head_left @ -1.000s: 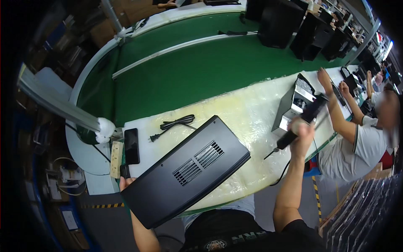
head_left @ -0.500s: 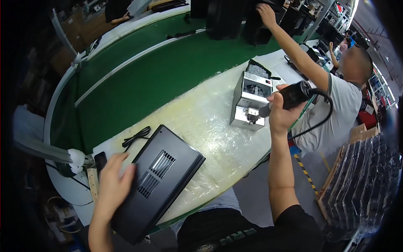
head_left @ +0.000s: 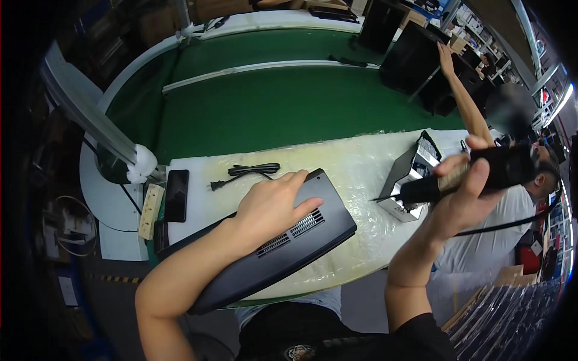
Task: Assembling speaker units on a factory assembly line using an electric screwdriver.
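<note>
A long dark grey casing (head_left: 265, 277) with two slotted vent grilles lies at a slant on the film-covered worktop. My left hand (head_left: 271, 201) rests on its top beside the vents, fingers stretched out and thumb apart. Raised over the right of the worktop, my right hand (head_left: 463, 201) is wrapped round a corded black electric screwdriver (head_left: 421, 189). Its thin bit points left, apart from the casing. Partly hidden behind the screwdriver is a silver metal box (head_left: 397, 180) with an open top. A coiled black power cord (head_left: 256, 168) lies just beyond the casing.
A black phone (head_left: 177, 195) and a cream power strip (head_left: 150, 210) lie at the left, near a metal post (head_left: 90, 108). Beyond the worktop runs a green conveyor belt (head_left: 271, 111). A co-worker (head_left: 481, 234) at the right touches a black cabinet (head_left: 409, 57).
My left hand has moved from the casing's left side onto its top. The screwdriver has turned so its bit points left. The whole view has swung leftward.
</note>
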Demonstrator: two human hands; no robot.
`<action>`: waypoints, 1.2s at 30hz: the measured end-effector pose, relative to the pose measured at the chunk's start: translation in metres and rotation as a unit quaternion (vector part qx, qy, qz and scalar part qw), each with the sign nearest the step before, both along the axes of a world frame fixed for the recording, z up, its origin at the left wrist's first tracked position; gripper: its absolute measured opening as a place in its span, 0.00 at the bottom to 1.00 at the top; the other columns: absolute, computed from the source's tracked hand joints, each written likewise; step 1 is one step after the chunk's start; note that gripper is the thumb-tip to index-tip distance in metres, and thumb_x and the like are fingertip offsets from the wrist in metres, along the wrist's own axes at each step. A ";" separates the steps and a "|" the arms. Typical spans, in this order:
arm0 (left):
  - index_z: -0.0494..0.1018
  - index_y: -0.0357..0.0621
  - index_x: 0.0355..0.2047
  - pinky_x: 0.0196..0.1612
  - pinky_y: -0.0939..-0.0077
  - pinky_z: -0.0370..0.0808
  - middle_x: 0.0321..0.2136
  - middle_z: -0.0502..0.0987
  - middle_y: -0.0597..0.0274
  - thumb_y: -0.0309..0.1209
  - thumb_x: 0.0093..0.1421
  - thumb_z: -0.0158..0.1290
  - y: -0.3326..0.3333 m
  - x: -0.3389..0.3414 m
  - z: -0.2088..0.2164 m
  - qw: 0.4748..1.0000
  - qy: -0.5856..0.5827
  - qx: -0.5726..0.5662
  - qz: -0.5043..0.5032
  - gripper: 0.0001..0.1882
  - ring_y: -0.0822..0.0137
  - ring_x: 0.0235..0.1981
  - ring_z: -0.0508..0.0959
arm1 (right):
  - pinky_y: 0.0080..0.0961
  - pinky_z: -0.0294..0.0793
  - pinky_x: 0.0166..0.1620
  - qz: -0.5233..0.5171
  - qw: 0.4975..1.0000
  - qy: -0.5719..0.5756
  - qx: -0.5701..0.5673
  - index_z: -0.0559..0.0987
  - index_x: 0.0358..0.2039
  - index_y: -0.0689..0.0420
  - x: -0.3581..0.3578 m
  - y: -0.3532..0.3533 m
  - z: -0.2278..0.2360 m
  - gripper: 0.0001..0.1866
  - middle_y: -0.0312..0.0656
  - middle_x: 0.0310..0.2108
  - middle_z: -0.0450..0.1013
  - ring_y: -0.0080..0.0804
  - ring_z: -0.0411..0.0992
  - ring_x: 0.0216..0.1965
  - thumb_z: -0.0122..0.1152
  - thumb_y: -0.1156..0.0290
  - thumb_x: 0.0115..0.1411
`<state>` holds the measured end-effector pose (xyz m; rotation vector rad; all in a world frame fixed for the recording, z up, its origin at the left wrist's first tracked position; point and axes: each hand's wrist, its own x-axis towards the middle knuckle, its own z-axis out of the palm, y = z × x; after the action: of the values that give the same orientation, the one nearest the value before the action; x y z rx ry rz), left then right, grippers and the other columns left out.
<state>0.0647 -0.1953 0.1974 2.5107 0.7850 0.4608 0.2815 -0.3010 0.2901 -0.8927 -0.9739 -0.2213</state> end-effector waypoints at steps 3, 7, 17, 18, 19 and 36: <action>0.69 0.34 0.50 0.39 0.57 0.76 0.39 0.77 0.43 0.48 0.61 0.54 0.001 -0.001 0.000 1.000 -0.002 0.003 -0.005 0.29 0.44 0.35 0.79 | 0.15 0.70 0.21 0.052 0.999 0.012 0.002 0.61 0.52 0.64 -0.035 0.029 0.028 0.18 0.51 0.39 0.75 0.25 0.72 0.19 0.52 0.77 0.64; 0.69 0.34 0.48 0.38 0.56 0.76 0.37 0.77 0.43 0.48 0.60 0.55 0.004 0.001 -0.006 1.000 -0.013 0.006 -0.008 0.28 0.44 0.35 0.79 | 0.17 0.70 0.20 0.081 0.994 -0.069 0.029 0.62 0.50 0.65 -0.053 0.065 0.026 0.16 0.51 0.39 0.75 0.27 0.71 0.18 0.52 0.71 0.66; 0.69 0.30 0.48 0.36 0.57 0.77 0.37 0.77 0.42 0.49 0.60 0.54 0.005 0.000 -0.004 1.000 0.002 0.003 -0.002 0.30 0.45 0.33 0.80 | 0.16 0.69 0.21 0.128 0.989 -0.074 -0.007 0.63 0.45 0.64 -0.065 0.088 0.013 0.12 0.49 0.39 0.74 0.25 0.72 0.19 0.52 0.76 0.65; 0.69 0.30 0.48 0.35 0.57 0.77 0.38 0.77 0.42 0.49 0.60 0.54 0.005 0.000 -0.003 1.000 0.008 0.003 -0.004 0.31 0.45 0.33 0.80 | 0.16 0.69 0.21 0.137 0.988 -0.066 -0.014 0.62 0.45 0.64 -0.066 0.088 0.011 0.12 0.49 0.39 0.74 0.25 0.71 0.19 0.52 0.77 0.65; 0.69 0.30 0.48 0.35 0.57 0.77 0.38 0.77 0.42 0.49 0.60 0.54 0.005 0.000 -0.003 1.000 0.013 0.004 -0.006 0.31 0.45 0.33 0.80 | 0.15 0.69 0.21 0.145 0.987 -0.059 -0.021 0.62 0.45 0.63 -0.067 0.088 0.009 0.12 0.48 0.39 0.74 0.24 0.71 0.19 0.53 0.77 0.65; 0.68 0.29 0.50 0.35 0.58 0.78 0.37 0.78 0.41 0.47 0.61 0.54 0.004 0.004 0.000 1.000 0.022 0.001 -0.011 0.30 0.45 0.32 0.80 | 0.16 0.72 0.26 0.155 0.986 -0.060 -0.011 0.61 0.49 0.63 -0.069 0.104 -0.021 0.20 0.48 0.38 0.74 0.21 0.71 0.22 0.59 0.81 0.61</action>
<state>0.0682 -0.1910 0.1974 2.5365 0.7728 0.3988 0.2129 -0.1965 0.2687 -0.7424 -1.2153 0.0022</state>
